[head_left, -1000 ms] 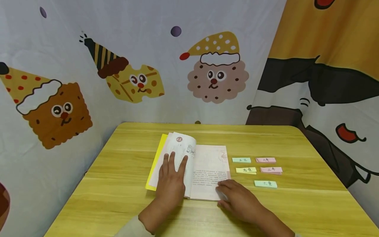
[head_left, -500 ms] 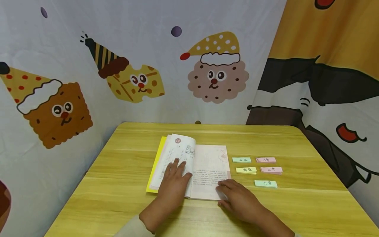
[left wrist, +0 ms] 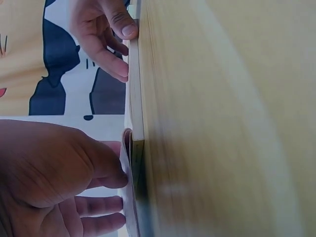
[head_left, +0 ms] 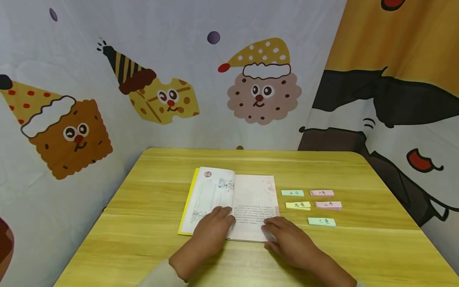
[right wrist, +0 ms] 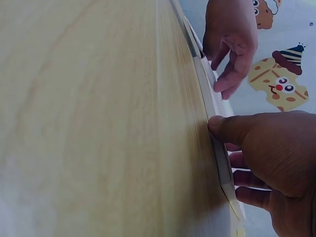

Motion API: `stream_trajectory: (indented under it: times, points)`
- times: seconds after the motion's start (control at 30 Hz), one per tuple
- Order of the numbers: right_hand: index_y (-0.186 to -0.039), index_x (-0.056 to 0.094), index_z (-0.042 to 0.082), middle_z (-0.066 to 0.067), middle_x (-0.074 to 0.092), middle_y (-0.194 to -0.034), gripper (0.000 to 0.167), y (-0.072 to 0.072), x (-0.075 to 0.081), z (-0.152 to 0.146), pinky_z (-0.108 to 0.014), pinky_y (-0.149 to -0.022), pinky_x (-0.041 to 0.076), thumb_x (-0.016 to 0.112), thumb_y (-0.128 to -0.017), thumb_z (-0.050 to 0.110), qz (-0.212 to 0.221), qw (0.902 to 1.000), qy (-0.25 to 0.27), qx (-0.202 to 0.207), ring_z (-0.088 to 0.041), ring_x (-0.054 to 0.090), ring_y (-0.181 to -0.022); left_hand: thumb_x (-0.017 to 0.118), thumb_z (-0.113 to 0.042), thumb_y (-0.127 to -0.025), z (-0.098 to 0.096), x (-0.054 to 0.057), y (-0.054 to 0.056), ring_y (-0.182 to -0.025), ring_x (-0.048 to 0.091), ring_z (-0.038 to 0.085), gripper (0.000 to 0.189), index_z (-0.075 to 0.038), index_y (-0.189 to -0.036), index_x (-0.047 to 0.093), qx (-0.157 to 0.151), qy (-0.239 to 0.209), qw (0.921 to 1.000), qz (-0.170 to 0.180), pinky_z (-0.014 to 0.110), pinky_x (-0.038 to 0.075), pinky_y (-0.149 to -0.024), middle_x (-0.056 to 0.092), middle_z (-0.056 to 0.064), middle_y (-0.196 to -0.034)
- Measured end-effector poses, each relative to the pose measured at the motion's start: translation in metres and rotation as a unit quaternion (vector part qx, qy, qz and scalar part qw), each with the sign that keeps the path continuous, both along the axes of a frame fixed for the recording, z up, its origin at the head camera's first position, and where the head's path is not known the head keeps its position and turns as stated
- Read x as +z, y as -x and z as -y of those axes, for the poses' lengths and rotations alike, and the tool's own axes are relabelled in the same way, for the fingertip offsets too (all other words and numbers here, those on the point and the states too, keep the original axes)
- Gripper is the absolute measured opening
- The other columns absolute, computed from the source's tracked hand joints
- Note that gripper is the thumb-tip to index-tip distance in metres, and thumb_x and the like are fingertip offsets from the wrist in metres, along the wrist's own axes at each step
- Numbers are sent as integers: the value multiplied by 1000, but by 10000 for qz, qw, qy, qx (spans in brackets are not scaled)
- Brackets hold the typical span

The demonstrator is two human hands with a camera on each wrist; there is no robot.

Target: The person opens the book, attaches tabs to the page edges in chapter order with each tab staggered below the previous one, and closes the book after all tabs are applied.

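Observation:
An open book (head_left: 254, 195) lies on the wooden table, a yellow cover edge showing along its left side. Its left page (head_left: 208, 195) carries a red round mark, lists of text and small drawings. My left hand (head_left: 212, 230) rests on the lower part of this page beside the spine, fingertips pressing the paper. At the lower right corner, the fingers of my right hand (head_left: 292, 242) rest on the right page. In the right wrist view, the thumb of the right hand (right wrist: 276, 158) lies against the book's near edge (right wrist: 212, 118).
Right of the book lie several folded paper slips with handwriting: green (head_left: 292, 193), pink (head_left: 322, 193), yellow (head_left: 298, 205), another pink (head_left: 328, 205) and another green (head_left: 322, 222). A cartoon-printed cloth (head_left: 211, 135) hangs behind the wooden table (head_left: 143, 215).
My left hand has slid down the left page toward me, its fingers drawing in. The raised left pages have settled flatter and leftward. The right hand has stayed at the corner.

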State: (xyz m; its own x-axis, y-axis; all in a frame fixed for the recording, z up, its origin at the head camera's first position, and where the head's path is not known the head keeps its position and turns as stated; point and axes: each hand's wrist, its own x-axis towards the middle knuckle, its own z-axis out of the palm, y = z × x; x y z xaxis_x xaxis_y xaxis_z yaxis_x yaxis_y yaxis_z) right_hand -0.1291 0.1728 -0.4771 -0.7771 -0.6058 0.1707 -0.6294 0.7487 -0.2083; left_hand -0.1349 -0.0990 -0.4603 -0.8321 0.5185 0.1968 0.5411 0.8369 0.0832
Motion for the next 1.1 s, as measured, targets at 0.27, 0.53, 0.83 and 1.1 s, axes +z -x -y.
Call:
stream_trajectory:
  times: [0.27, 0.53, 0.83, 1.1]
  points:
    - [-123, 71, 11, -3, 63, -133, 40, 0, 0, 0, -43, -104, 47, 79, -91, 33, 37, 10000, 25, -22, -21, 57, -124, 68, -1, -88, 1, 0, -2, -115, 60, 28, 21, -14, -105, 70, 131, -149, 9998, -57, 41, 57, -81, 64, 9, -126]
    - [-122, 72, 11, -4, 64, -131, 39, 2, -1, -1, -43, -103, 48, 80, -90, 32, -17, 10000, 57, -28, -22, 58, -122, 70, 0, -86, 1, -1, -3, -116, 59, 31, 27, -14, -110, 69, 284, -218, 9989, 305, 44, 57, -78, 63, 11, -125]
    - [-118, 74, 10, -5, 66, -129, 37, 6, 0, -2, -43, -102, 49, 79, -90, 33, -16, 10000, 15, 73, -22, 59, -121, 71, -21, -93, 0, 1, -3, -114, 60, 32, 13, -13, -103, 67, 288, -286, 9978, 531, 45, 57, -80, 63, 11, -122]
    - [-105, 79, 16, 3, 70, -115, 14, 7, 8, -2, -40, -93, 54, 77, -93, 22, -292, 9992, 185, 209, -17, 64, -110, 73, -37, -94, -3, 2, -3, -117, 59, 33, 30, -11, -109, 68, 378, -196, 9959, 798, 46, 56, -84, 63, 11, -123]
